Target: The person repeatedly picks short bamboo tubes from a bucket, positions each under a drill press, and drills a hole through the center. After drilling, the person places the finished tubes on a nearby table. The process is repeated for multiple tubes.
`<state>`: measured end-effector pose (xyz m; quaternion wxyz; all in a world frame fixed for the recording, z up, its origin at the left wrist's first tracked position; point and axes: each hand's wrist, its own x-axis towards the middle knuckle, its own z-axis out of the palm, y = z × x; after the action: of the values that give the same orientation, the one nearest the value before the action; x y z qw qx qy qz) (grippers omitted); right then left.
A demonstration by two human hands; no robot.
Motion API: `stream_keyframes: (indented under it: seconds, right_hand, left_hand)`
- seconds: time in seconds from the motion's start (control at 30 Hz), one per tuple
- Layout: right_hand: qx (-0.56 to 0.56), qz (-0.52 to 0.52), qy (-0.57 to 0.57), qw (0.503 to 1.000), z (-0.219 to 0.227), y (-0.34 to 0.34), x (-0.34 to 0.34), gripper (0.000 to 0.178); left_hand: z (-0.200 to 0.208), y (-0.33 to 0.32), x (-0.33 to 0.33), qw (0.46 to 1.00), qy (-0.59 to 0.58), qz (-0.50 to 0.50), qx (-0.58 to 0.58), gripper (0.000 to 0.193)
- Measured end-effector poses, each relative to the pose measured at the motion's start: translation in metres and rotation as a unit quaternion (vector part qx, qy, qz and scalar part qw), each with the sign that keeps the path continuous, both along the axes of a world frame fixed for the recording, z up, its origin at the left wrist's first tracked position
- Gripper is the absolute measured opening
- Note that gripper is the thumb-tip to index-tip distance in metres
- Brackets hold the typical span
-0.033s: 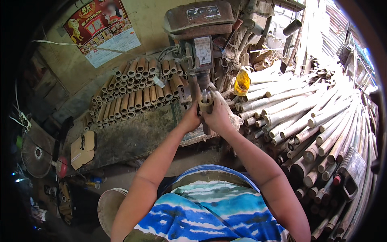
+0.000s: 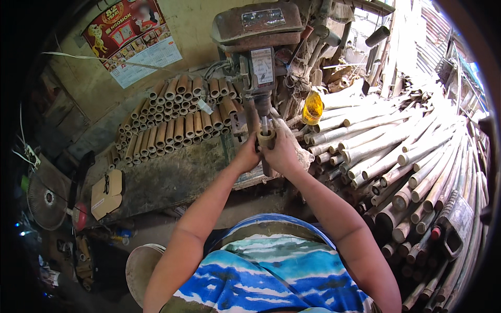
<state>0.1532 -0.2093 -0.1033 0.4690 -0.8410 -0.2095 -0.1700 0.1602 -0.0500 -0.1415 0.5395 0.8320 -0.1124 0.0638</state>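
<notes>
Both my hands grip a short bamboo tube under a drill press. My left hand is closed on the tube's left side, and my right hand wraps its right side. The tube's open end faces up toward me. From the chuck, a shiny metal bit comes down at the tube's mouth; how deep it sits inside is hard to see. Below my hands a brown cylindrical post shows, partly covered by them. My fingertips are mostly hidden behind the tube.
Cut bamboo tubes lie stacked on the dark workbench, left of the press. Long bamboo poles pile up at right, near a yellow container. A cardboard piece with glasses and a fan stand left.
</notes>
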Motion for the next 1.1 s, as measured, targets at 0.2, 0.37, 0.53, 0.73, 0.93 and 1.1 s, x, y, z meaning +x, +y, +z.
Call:
stream_keyframes:
  seconds: [0.2,0.37,0.53,0.73,0.93,1.1]
  right_hand:
    - [0.006,0.013,-0.039,0.999,0.004,0.004,0.006,0.053]
    - [-0.005,0.015,0.015,1.000,-0.003,0.000,0.002,0.053]
    - [-0.039,-0.004,0.028,0.999,-0.015,-0.006,-0.004,0.057]
    - [-0.020,0.003,0.087,0.996,-0.012,-0.007,-0.005,0.055]
    - [-0.042,-0.015,0.043,0.998,-0.027,-0.011,-0.002,0.053]
    - [-0.042,-0.007,0.018,0.999,-0.046,-0.009,0.002,0.052]
  left_hand:
    - [0.001,0.004,0.006,0.997,-0.067,-0.012,-0.042,0.069]
    - [-0.008,0.002,-0.002,0.999,-0.038,0.008,-0.001,0.069]
    - [-0.030,-0.002,-0.003,1.000,-0.030,-0.004,-0.008,0.071]
    - [-0.030,-0.005,-0.005,1.000,-0.021,0.002,-0.003,0.070]
    - [-0.026,-0.010,-0.014,1.000,0.004,-0.006,0.010,0.073]
    - [-0.046,-0.010,-0.011,1.000,-0.005,-0.025,-0.017,0.074]
